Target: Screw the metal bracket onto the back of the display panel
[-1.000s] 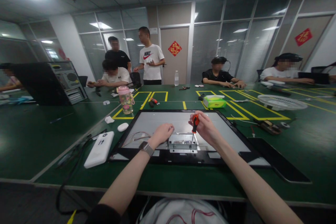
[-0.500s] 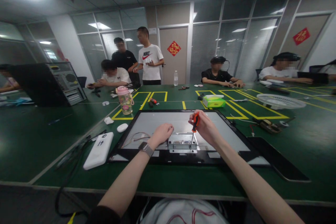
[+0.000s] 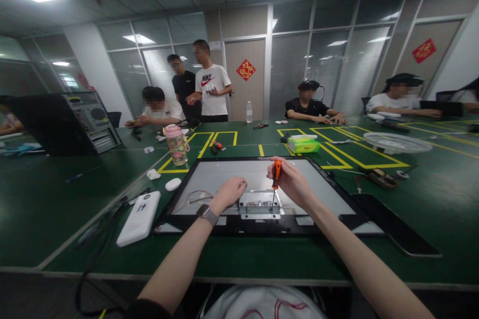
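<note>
A flat display panel (image 3: 209, 172) with a black frame lies on the table in front of me, back side up. A metal bracket (image 3: 258, 216) with a circuit board sits on it near the front edge. My right hand (image 3: 294, 182) grips an orange and black screwdriver (image 3: 276, 174), held nearly upright, its tip down at the right end of the bracket. My left hand (image 3: 229, 194), wearing a watch, rests by the bracket's left end with fingers curled together. What those fingers hold, if anything, is hidden. Thin cables (image 3: 190, 197) run over the panel to its left.
Left of the panel lie a white power bank (image 3: 138, 219), a white case (image 3: 173, 184) and a pink-lidded bottle (image 3: 177, 145). A black slab (image 3: 396, 224) adjoins the right side. Beyond are a green tissue pack (image 3: 304, 144), a white round basket (image 3: 396, 142) and several people.
The screwdriver's orange handle shows more broadly in my right hand; its tip stays at the bracket's right end. My left hand keeps its place. A standing person in black has shifted right.
</note>
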Available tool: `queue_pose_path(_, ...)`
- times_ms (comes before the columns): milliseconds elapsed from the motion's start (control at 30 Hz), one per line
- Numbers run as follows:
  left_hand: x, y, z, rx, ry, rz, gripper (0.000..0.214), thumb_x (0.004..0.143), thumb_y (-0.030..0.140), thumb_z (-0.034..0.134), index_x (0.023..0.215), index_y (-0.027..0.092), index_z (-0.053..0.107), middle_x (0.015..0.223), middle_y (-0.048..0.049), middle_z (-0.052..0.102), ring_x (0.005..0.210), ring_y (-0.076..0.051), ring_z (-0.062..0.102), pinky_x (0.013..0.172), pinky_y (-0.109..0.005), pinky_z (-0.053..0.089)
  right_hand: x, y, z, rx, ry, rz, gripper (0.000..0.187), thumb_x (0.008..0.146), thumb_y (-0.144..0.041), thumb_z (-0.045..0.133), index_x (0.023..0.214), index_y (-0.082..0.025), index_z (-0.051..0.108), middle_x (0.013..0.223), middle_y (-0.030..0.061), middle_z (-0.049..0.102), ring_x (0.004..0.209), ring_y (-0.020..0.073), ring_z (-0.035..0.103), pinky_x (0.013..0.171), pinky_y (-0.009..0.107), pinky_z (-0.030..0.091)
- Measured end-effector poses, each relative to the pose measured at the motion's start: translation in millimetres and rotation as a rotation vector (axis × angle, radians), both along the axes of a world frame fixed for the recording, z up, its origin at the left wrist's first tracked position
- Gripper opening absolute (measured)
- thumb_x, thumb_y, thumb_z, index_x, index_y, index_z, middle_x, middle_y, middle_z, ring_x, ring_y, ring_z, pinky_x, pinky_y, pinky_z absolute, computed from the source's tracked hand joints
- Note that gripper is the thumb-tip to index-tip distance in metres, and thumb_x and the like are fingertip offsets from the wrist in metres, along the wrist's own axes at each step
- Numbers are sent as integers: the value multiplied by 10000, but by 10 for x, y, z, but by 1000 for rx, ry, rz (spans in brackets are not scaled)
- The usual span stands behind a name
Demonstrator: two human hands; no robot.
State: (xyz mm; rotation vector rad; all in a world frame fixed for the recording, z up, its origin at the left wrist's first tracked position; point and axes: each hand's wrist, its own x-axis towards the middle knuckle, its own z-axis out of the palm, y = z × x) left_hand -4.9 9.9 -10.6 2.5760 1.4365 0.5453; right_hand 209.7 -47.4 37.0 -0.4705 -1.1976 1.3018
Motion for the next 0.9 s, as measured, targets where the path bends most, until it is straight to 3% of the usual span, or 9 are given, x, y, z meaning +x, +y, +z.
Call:
queue_pose_path(100,0,-11,11,1,4,5,300,935,262,378,989,174,660,1001,-87,681,951,-218,612,856,-308,455,-9,-14,-25,87,-107,-121,302,839,-451,603,1051,-239,637,850,31,653,740,172,603,704,317,468)
queue_pose_path(267,-4,-6,-2,6,-5,-3,303,939,267,372,982,175,657,998,-84,682,948,-214,614,863,-304,453,-48,-40,-104,357,-323,-599,199,794,-336,687,971,-260,638,885,25,596,818,186,564,800,348,449)
queue_pose_path(333,-5,-1,-12,12,-9,-9,304,940,269,370,980,175,656,996,-84,682,950,-214,616,865,-306,453,-48,-54,-121,456,-395,-726,168,783,-303,698,937,-264,643,852,22,560,809,192,537,799,355,434)
queue_pose_path(400,-5,1,-19,16,-10,-9,303,938,270,372,979,174,656,996,-86,683,946,-215,617,861,-308,454,-38,-74,-125,523,-453,-744,143,818,-299,650,957,-265,654,850,32,560,827,206,533,808,371,426)
queue_pose_path(533,-5,0,-22,17,-7,0,301,932,267,377,981,170,658,991,-87,685,934,-215,617,851,-306,456,-30,-121,-129,566,-479,-607,268,909,-295,481,1135,-270,622,949,56,629,863,223,584,819,396,437)
queue_pose_path(733,-8,8,-30,27,-13,-15,304,938,271,373,980,174,658,992,-87,684,937,-219,618,858,-311,455,-77,-140,-125,650,-525,-840,250,811,-234,634,1054,-288,656,787,26,576,726,202,535,744,370,446)
queue_pose_path(900,-6,4,-28,34,-6,-12,306,941,273,371,981,170,656,997,-88,684,935,-220,616,848,-307,457,-89,-128,-119,672,-597,-843,260,835,-228,618,1089,-282,632,786,23,521,627,163,473,647,332,435)
